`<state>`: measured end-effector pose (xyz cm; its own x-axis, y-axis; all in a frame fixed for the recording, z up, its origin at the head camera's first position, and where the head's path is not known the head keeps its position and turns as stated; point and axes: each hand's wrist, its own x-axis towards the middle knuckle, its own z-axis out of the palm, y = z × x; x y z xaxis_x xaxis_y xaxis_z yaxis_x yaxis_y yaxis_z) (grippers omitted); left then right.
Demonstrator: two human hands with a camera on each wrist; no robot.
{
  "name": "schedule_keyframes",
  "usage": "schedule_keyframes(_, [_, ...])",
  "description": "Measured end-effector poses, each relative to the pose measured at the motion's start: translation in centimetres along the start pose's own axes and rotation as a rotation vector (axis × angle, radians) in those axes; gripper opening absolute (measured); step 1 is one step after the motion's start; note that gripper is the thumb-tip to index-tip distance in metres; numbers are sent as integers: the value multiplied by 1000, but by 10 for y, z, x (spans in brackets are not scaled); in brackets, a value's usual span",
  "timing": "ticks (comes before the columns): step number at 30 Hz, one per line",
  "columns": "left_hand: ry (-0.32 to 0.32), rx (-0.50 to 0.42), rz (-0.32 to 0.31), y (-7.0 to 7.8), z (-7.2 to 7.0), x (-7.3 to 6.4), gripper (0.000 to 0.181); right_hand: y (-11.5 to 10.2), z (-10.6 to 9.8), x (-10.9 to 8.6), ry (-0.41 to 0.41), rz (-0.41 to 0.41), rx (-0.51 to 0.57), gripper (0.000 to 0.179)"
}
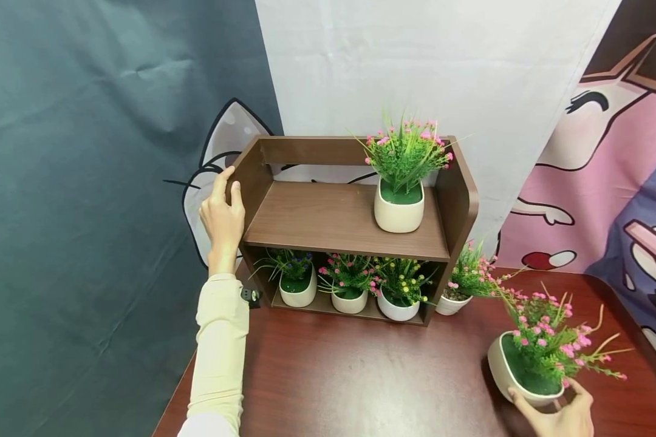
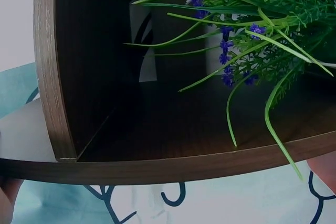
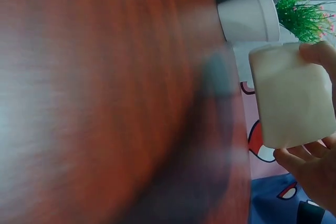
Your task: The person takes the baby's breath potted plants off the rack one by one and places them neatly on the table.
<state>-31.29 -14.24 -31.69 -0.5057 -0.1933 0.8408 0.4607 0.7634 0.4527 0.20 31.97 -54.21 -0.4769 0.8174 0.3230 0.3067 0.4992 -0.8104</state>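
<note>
A brown two-tier wooden shelf (image 1: 317,212) stands on the table against the backdrop. My left hand (image 1: 223,215) grips the edge of its left side panel; in the left wrist view, bits of skin show at both ends of that panel. At the lower right, my right hand (image 1: 565,413) holds a cream pot (image 1: 503,367) of pink artificial flowers by its side, the plant leaning right. The right wrist view shows this cream pot (image 3: 294,98) between the thumb and fingers, above the tabletop. Another cream pot of pink flowers (image 1: 399,212) stands on the upper tier's right side.
The lower tier holds potted plants with blue-purple (image 1: 299,291), pink (image 1: 350,300) and yellow flowers (image 1: 398,308). A white pot of pink flowers (image 1: 452,303) stands outside the shelf's right side. The table (image 1: 361,370) is reddish brown; printed cloth (image 1: 557,212) hangs behind it.
</note>
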Motion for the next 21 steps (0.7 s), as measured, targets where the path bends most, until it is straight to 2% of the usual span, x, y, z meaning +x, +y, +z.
schedule_keyframes(5, [-7, -3, -1, 3, 3, -1, 29, -2, 8, 29, -112, 51, -62, 89])
schedule_keyframes(10, [-3, -6, -2, 5, 5, -3, 29, -5, 25, 57, -206, 67, -12, 92])
schedule_keyframes(14, [-6, -2, -1, 4, 6, -2, 29, -6, 47, 74, -163, -18, 0, 89])
schedule_keyframes(17, [0, 2, -5, 2, 3, -1, 29, -5, 68, 79, -133, -86, 28, 87])
schedule_keyframes(21, [13, -2, -10, -1, 3, 1, 28, -5, 87, 82, -141, -134, 50, 86])
